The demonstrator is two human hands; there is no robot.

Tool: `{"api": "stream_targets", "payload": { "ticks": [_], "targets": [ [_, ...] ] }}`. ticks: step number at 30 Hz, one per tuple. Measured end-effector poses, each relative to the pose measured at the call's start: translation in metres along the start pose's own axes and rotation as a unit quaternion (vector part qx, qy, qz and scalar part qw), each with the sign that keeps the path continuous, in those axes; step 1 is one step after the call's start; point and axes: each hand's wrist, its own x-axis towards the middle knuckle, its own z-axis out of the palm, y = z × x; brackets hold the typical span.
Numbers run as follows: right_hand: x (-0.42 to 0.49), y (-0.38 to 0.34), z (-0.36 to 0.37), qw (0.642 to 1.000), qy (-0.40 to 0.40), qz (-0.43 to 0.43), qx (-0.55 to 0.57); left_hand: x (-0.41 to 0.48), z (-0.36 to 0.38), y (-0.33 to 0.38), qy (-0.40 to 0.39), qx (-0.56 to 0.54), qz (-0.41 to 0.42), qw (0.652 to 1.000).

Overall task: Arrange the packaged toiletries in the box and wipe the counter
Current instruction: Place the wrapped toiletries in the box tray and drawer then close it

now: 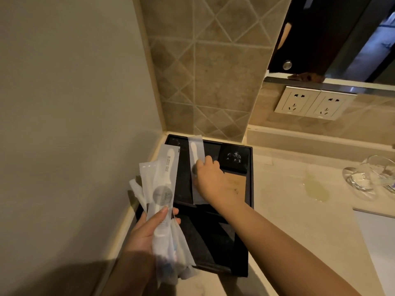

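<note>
Two hands grip packets: right [208, 175] lays one [196, 153] in the black box [250, 189], left [147, 227] clutches a bundle [162, 189].

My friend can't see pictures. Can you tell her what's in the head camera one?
A person's right hand lays a packaged toothbrush into a black box on a beige counter. Their left hand holds more packets, and a yellowish spill sits near some glasses.

Box [250, 189] jammed in corner: wall [64, 124] left, tile [203, 82] behind. Access from right/front only; counter [288, 221] open there, w/ puddle [316, 186], glasses [369, 176] far right.
</note>
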Motion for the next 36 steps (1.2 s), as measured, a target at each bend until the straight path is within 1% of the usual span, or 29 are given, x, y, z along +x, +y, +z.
{"api": "stream_targets", "payload": {
  "ticks": [3, 6, 9, 13, 16, 17, 18, 19, 20, 21, 23, 24, 25, 26, 27, 30, 31, 34, 36],
  "targets": [
    [0.001, -0.009, 0.006, 0.998, -0.003, 0.054, 0.037, -0.001, -0.006, -0.001, -0.004, -0.004, -0.006, 1.000],
    [-0.001, -0.013, 0.012, 0.992, 0.012, 0.106, 0.073, 0.000, -0.010, 0.000, -0.006, 0.004, -0.010, 1.000],
    [-0.004, -0.015, 0.013, 0.985, 0.017, 0.136, 0.102, -0.001, -0.013, 0.001, -0.006, 0.007, -0.020, 1.000],
    [-0.008, -0.016, 0.014, 0.983, 0.026, 0.136, 0.120, 0.001, -0.014, 0.002, -0.001, 0.008, -0.023, 1.000],
    [-0.011, -0.017, 0.004, 0.987, 0.030, 0.134, 0.085, 0.001, -0.013, 0.001, -0.002, -0.004, -0.033, 0.999],
    [-0.016, -0.017, -0.001, 0.989, 0.052, 0.114, 0.080, 0.002, -0.012, 0.000, -0.010, -0.020, -0.041, 0.999],
    [-0.022, -0.018, -0.006, 0.988, 0.083, 0.091, 0.098, 0.002, -0.011, 0.000, -0.021, -0.037, -0.049, 0.998],
    [-0.032, -0.018, -0.013, 0.982, 0.107, 0.069, 0.141, 0.002, -0.010, -0.001, -0.031, -0.052, -0.055, 0.997],
    [-0.041, -0.018, -0.019, 0.971, 0.115, 0.050, 0.204, 0.003, -0.009, -0.001, -0.039, -0.060, -0.059, 0.996],
    [-0.050, -0.018, -0.026, 0.955, 0.098, 0.039, 0.276, 0.004, -0.007, -0.001, -0.048, -0.061, -0.061, 0.995],
    [-0.060, -0.022, -0.032, 0.917, 0.002, 0.039, 0.398, 0.004, -0.006, -0.004, -0.064, -0.060, -0.049, 0.995],
    [-0.060, -0.023, -0.032, 0.896, -0.031, 0.045, 0.441, 0.004, -0.004, -0.004, -0.074, -0.060, -0.037, 0.995],
    [-0.059, -0.024, -0.030, 0.878, -0.043, 0.054, 0.474, 0.004, -0.003, -0.005, -0.078, -0.056, -0.029, 0.995],
    [-0.058, -0.025, -0.028, 0.865, -0.037, 0.063, 0.497, 0.003, -0.001, -0.005, -0.075, -0.049, -0.023, 0.996],
    [-0.056, -0.026, -0.027, 0.860, -0.023, 0.070, 0.506, 0.002, 0.000, -0.006, -0.066, -0.046, -0.021, 0.997],
    [-0.053, -0.026, -0.025, 0.865, 0.009, 0.089, 0.493, 0.002, -0.002, -0.007, -0.026, -0.049, -0.013, 0.998],
    [-0.052, -0.024, -0.027, 0.858, 0.008, 0.097, 0.504, 0.002, -0.003, -0.007, -0.010, -0.047, -0.011, 0.999],
    [-0.038, -0.016, -0.038, 0.810, -0.007, 0.138, 0.570, 0.002, -0.015, -0.007, 0.041, -0.029, -0.001, 0.999],
    [-0.018, -0.008, -0.045, 0.785, -0.001, 0.165, 0.597, 0.004, -0.024, -0.007, 0.055, 0.004, 0.001, 0.998]
  ]
}}
